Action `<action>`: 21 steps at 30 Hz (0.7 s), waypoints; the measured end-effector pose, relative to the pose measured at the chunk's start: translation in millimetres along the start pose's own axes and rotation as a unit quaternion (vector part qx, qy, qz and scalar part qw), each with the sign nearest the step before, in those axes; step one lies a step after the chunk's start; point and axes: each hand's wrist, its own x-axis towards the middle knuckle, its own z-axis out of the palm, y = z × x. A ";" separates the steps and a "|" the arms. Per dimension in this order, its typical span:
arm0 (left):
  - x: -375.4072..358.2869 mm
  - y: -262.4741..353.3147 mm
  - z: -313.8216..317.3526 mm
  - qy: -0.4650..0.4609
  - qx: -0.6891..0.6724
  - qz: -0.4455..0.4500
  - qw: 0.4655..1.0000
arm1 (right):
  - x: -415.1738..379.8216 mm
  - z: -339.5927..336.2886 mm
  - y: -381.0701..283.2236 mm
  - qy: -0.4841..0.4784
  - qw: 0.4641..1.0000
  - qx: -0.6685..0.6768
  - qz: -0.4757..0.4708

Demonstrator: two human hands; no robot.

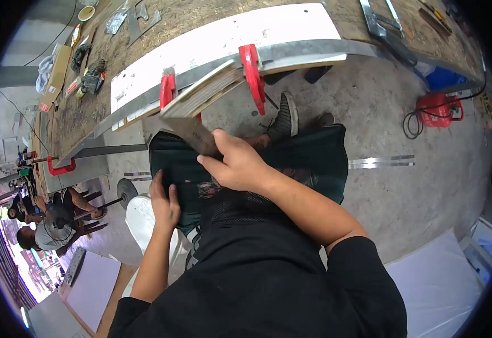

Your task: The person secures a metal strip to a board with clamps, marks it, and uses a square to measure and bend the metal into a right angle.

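Note:
My right hand (234, 160) is closed round the near end of a flat, dark grey-brown bar (188, 131). The bar's far end meets the lower corner of a layered pale wood piece (203, 93), which juts out at a slant from the bench edge. Two red clamps (251, 73) grip the edge on either side of that piece, over a grey metal strip (308, 49) and a long white board (223, 39). Low on the left, my left hand (164, 205) hangs empty with its fingers apart, beside my leg and a white plastic chair (139, 217).
The wooden bench (184, 17) carries a hacksaw (381, 25), a glove (92, 79) and metal scraps. Another red clamp (61, 165) sits at its left corner. A red gas cylinder (437, 110) stands on the floor to the right. Far left, people (48, 234) sit.

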 end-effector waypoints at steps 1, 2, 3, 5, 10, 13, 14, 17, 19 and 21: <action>-4.6 -6.2 4.0 0.012 0.050 0.041 0.998 | -0.2 2.6 0.3 0.019 1.000 -0.009 0.005; -5.0 -3.8 7.3 0.024 0.041 0.035 0.998 | -0.2 4.8 -0.4 0.039 0.999 -0.018 0.010; -5.0 -1.9 9.3 0.023 0.043 0.036 0.998 | -0.1 6.3 -1.9 0.041 0.999 -0.017 0.010; -4.9 3.0 11.5 0.042 0.044 0.015 0.998 | -0.1 6.6 -7.2 -0.008 0.999 -0.031 0.015; -7.7 0.7 11.4 0.046 0.047 0.030 0.997 | 5.6 -4.9 -18.0 0.024 0.998 -0.009 0.049; -11.7 1.2 11.0 0.045 0.040 0.031 0.998 | 3.6 5.5 -11.6 0.010 1.000 -0.026 0.012; -11.1 2.0 10.0 0.040 0.031 0.027 0.998 | 4.5 5.5 -14.1 -0.014 1.000 -0.026 -0.009; -13.3 4.3 7.4 0.035 0.037 0.026 0.998 | 7.9 -1.3 -20.5 0.035 0.997 0.020 0.071; -14.0 3.3 8.7 0.039 0.038 0.024 0.998 | 7.9 1.1 -18.3 0.028 0.998 -0.003 0.059; -15.0 1.7 9.6 0.042 0.038 0.024 0.998 | 4.3 5.5 -18.9 -0.011 1.000 -0.023 0.014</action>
